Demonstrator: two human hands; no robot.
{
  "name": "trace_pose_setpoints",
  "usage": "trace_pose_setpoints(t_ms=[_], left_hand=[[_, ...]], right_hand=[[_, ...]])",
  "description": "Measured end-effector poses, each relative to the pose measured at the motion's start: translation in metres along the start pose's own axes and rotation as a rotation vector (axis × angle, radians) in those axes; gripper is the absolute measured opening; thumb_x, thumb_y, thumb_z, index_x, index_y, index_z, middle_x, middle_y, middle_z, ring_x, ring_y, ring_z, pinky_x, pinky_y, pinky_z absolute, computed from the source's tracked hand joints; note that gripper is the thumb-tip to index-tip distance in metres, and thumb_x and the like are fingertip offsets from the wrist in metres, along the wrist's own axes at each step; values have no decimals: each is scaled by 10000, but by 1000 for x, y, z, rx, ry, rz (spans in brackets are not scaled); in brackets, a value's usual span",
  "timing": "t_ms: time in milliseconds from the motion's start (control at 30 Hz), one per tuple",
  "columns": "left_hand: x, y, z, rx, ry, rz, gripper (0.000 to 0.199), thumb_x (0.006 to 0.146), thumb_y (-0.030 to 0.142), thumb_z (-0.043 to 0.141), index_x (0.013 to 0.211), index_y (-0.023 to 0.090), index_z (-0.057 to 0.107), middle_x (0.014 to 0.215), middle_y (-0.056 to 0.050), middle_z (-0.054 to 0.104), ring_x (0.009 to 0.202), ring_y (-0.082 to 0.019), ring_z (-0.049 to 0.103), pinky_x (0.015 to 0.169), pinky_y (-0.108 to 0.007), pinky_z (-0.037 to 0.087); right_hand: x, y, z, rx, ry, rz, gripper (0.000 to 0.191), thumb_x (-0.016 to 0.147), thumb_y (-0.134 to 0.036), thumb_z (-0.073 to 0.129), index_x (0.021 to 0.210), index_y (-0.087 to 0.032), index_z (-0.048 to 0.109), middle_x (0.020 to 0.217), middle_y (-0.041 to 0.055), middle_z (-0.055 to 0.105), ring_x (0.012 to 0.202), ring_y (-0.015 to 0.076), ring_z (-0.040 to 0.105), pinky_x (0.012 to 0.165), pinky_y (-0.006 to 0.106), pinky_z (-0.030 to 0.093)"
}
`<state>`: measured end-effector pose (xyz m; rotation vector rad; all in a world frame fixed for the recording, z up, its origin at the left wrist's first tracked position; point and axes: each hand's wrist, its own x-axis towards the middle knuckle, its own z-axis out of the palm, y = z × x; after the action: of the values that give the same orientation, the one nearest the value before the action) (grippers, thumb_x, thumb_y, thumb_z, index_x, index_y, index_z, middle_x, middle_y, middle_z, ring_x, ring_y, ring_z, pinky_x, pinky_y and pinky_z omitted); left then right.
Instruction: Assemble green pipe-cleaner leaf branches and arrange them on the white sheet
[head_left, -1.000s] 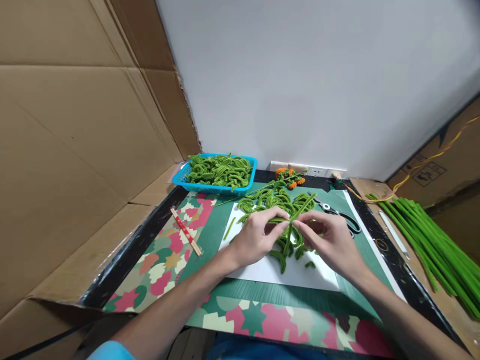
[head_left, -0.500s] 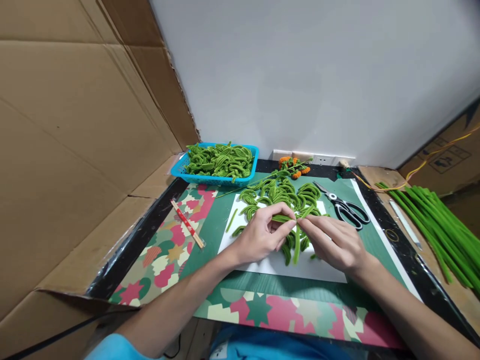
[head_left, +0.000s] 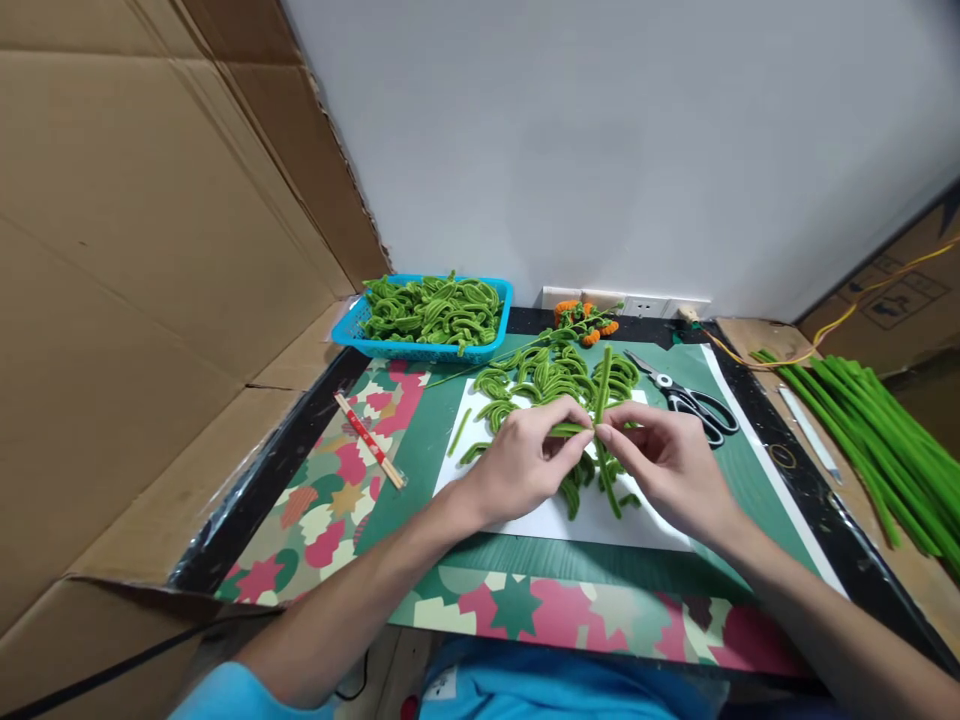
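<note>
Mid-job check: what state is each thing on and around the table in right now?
Left hand: pinching
Right hand: pinching, fingertips close to the left's
Green strips: held, crossed between the fingertips
Blue basket: heaped with curled green pieces
White paper: partly covered
Scissors: unheld, lying down
Chopsticks: paired, red-banded
Long green stems: straight, bunched

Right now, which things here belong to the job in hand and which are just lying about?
Seemingly in the job:
green fuzzy strips pinched in the left hand and right hand
curled green pieces on the white sheet
blue basket, filled with similar pieces
scissors and straight green stems, probably

Seemingly just lying about:
red-banded sticks
yellow cord
</note>
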<state>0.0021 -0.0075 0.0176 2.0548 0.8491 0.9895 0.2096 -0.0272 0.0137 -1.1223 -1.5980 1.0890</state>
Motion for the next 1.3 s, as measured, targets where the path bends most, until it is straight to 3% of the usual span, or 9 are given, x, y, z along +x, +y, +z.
trace_pose_setpoints(t_ms=[100, 233, 400, 567, 833, 1000, 1167, 1300], left_hand=[[0, 2, 7, -462, -8, -336, 274, 1012, 440, 705, 983, 189, 599, 603, 76, 527, 440, -83, 514, 453, -188, 402], [-1, 2, 11, -672, 2, -418, 371, 935, 488, 798, 945, 181, 590, 584, 80, 536, 381, -63, 473, 394, -170, 343], [-2, -3, 14, -599, 45, -397, 331, 920, 423, 834, 1005, 175, 632, 695, 65, 591, 432, -47, 535, 431, -153, 389], [1, -5, 8, -554, 129, -461, 421, 939, 562, 778, 936, 170, 624, 681, 51, 611, 399, -44, 506, 365, -145, 317], [4, -6, 3, -534, 98, -532, 472, 956, 603, 741, 878, 165, 584, 701, 27, 656, 384, -41, 512, 344, -125, 282], [4, -6, 2, -548, 104, -505, 425, 968, 538, 754, 866, 161, 585, 738, 30, 648, 398, -31, 508, 354, -123, 282], [0, -5, 2, -545, 55, -471, 370, 1010, 502, 711, 896, 171, 590, 801, 14, 656, 427, -42, 519, 374, -148, 289], [-4, -8, 0, -294, 34, -332, 250, 1058, 422, 657, 969, 192, 618, 857, 2, 670, 507, -65, 542, 456, -184, 396]], right_hand=[[-4, 4, 5, -150, 52, -165, 216, 1048, -342, 657, 899, -186, 669, 784, 0, 589, 622, 115, 494, 553, 253, 390], [-6, 7, 11, -266, 97, -302, 163, 1074, -267, 588, 935, -198, 637, 789, 1, 574, 631, 122, 510, 573, 260, 413], [-6, 5, 11, -170, 98, -208, 198, 1070, -316, 598, 910, -202, 618, 751, -8, 568, 587, 116, 500, 520, 253, 390], [-2, 9, 3, -19, 105, -103, 224, 1048, -379, 646, 913, -203, 612, 712, -27, 537, 569, 110, 481, 501, 248, 362], [3, 17, 3, 244, 143, -25, 269, 1013, -449, 706, 927, -214, 608, 616, -76, 465, 486, 89, 398, 463, 243, 305], [5, 13, 2, 297, 137, -2, 336, 954, -504, 780, 895, -216, 618, 575, -79, 457, 469, 96, 412, 445, 240, 292], [9, 11, 0, 320, 124, 43, 471, 870, -564, 848, 700, -204, 596, 555, -55, 482, 435, 88, 423, 412, 242, 299], [13, 14, -2, 478, 80, 154, 475, 816, -562, 882, 653, -182, 650, 519, -45, 518, 402, 79, 417, 381, 233, 301]])
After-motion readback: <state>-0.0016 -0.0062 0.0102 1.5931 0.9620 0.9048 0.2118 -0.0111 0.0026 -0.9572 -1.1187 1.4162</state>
